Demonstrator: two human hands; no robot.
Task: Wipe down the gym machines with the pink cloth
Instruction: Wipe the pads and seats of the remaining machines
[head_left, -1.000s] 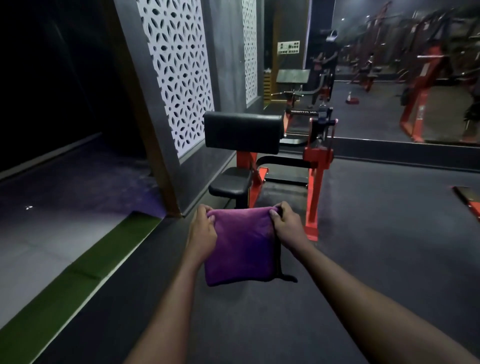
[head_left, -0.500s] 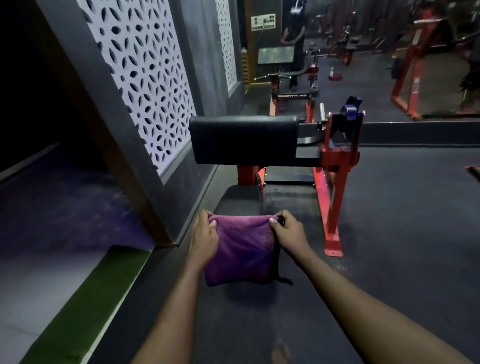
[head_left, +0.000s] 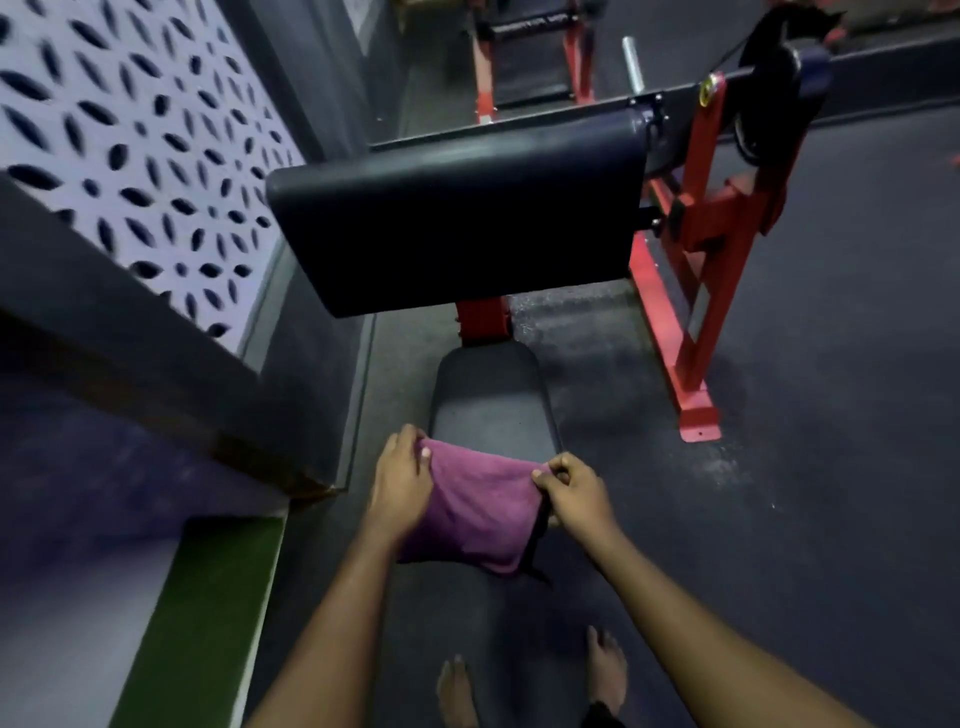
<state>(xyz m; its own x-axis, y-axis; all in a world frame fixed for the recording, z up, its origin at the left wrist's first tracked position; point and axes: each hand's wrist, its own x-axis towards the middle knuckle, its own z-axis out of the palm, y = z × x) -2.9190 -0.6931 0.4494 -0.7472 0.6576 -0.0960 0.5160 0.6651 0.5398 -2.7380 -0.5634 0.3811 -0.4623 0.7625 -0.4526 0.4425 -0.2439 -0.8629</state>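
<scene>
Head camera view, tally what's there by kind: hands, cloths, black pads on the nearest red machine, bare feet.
Hands: 2, left hand and right hand
Pink fabric cloth: 1
Black padded cushions: 2, wide rectangular pad and small seat pad
Bare feet: 2
Total: 7

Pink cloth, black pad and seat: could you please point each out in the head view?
pink cloth (head_left: 478, 512), head view, middle of its folded face.
black pad (head_left: 457, 218), head view, centre of its broad face.
seat (head_left: 491, 395), head view, bare cushion beyond the cloth.
</scene>
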